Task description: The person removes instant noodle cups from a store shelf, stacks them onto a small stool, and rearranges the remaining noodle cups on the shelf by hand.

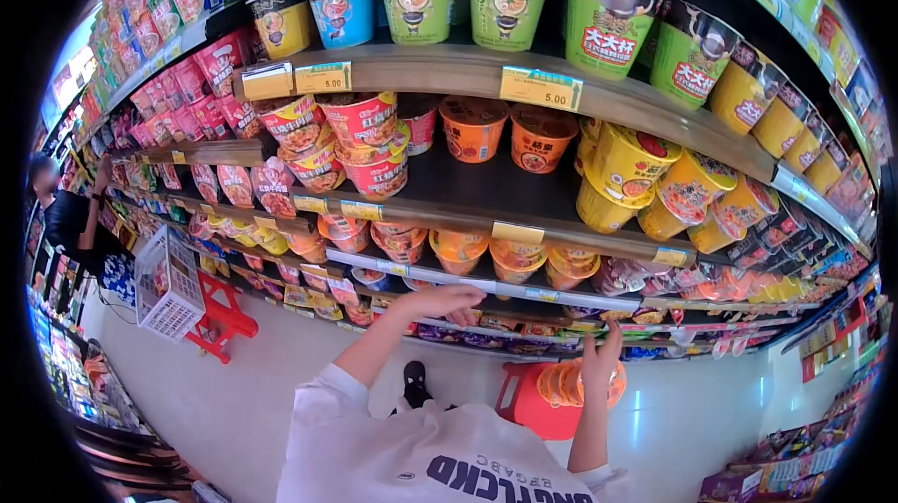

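Note:
My left hand (443,303) reaches out in front of the lower shelves with its fingers stretched out and nothing in it. Just above it, orange noodle cups (458,249) stand on a shelf. On the other side, my right hand (601,352) is raised, fingers apart and pointing at the shelf, also holding nothing. Below that hand, several orange noodle cups (561,381) lie on a red stool (541,409), partly hidden by my hand and forearm. Two more orange cups (474,127) sit on the middle shelf, between red-and-white bowls (360,120) and stacked yellow bowls (629,162).
Green noodle cups (505,7) line the upper shelf above price tags (541,88). At left, a white basket (168,288) rests on another red stool (224,316). A person in dark clothing (70,222) is beyond it. Stocked shelving runs along both sides of the aisle.

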`<state>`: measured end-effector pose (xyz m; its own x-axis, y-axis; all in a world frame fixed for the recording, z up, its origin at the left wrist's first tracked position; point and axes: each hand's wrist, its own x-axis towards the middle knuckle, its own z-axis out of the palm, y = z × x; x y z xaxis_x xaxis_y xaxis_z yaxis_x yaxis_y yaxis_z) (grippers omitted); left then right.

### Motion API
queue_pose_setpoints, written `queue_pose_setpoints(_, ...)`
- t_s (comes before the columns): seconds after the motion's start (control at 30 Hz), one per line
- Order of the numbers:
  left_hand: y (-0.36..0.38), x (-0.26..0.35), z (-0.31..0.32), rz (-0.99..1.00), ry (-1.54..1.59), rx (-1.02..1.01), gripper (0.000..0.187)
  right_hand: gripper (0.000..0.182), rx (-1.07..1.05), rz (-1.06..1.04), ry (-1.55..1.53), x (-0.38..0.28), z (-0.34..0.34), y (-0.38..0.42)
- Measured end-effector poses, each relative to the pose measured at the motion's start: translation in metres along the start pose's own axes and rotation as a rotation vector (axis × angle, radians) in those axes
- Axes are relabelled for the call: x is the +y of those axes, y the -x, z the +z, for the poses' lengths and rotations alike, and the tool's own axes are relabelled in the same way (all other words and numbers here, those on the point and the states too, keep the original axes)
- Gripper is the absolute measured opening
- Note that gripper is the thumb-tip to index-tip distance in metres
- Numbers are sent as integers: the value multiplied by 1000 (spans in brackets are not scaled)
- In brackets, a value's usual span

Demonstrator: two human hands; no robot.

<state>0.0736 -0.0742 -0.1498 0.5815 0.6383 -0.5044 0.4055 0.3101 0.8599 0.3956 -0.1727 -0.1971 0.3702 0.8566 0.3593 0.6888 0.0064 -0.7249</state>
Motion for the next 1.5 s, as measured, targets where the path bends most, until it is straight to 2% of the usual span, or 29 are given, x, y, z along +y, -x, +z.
queue_pose_setpoints(0.07, 33, 44, -9, 80, -114, 33, 48, 45, -25, -43, 11, -33, 10, -13)
queue_pose_setpoints(0.17, 38, 52, -26, 295, -133, 367, 36, 36, -57, -235, -83, -84, 24, -27)
queue_pose_setpoints(0.2, 40, 54, -32, 298, -134, 371, 36, 32, -58, -255, -142, -90, 34, -31)
queue_pose_setpoints(0.27, 45, 65, -44, 598, -263, 655, 35, 29, -132, -338, -150, -117, 38, -40)
queue_pose_setpoints(0.33, 47, 70, -56, 581, -269, 695, 34, 26, -161, -393, -186, -134, 50, -47)
queue_pose_setpoints(0.4, 37, 65, -70, 713, -263, 792, 34, 26, -130, -483, -125, -149, 62, -53)
queue_pose_setpoints(0.5, 32, 77, -90, 749, -226, 740, 38, 27, -117, -559, -169, -182, 72, -70)
queue_pose_setpoints(0.6, 12, 79, -114, 773, -184, 693, 44, 28, -145, -548, -206, -213, 86, -90)
queue_pose_setpoints(0.73, -21, 87, -138, 675, 20, 635, 53, 34, -80, -538, -144, -233, 121, -120)
queue_pose_setpoints(0.8, -15, 111, -137, 688, 395, 518, 55, 41, -88, -507, -189, -224, 152, -148)
queue_pose_setpoints(0.87, -44, 111, -154, 628, 468, 545, 53, 52, -279, -173, -400, -211, 186, -178)
queue_pose_setpoints(0.93, -70, 112, -172, 686, 416, 569, 64, 63, -415, 175, -708, -240, 179, -193)
queue_pose_setpoints(1.0, -77, 124, -172, 738, 380, 603, 59, 68, -387, 167, -656, -237, 197, -218)
queue_pose_setpoints(1.07, -85, 130, -173, 709, 505, 751, 56, 66, -222, 114, -613, -243, 210, -230)
queue_pose_setpoints(1.1, -128, 113, -191, 818, 376, 879, 55, 64, -178, 79, -633, -241, 220, -236)
queue_pose_setpoints(1.2, -102, 126, -179, 928, 391, 767, 56, 61, -225, 186, -706, -249, 222, -238)
queue_pose_setpoints(1.23, -104, 125, -184, 913, 341, 753, 62, 61, -219, 192, -707, -247, 227, -240)
queue_pose_setpoints(1.3, -109, 118, -186, 869, 323, 754, 64, 63, -170, 125, -905, -238, 234, -240)
queue_pose_setpoints(1.37, -108, 114, -184, 827, 310, 761, 67, 60, -171, 149, -923, -247, 225, -230)
queue_pose_setpoints(1.5, -102, 105, -171, 917, 397, 720, 72, 59, -179, 227, -960, -243, 221, -223)
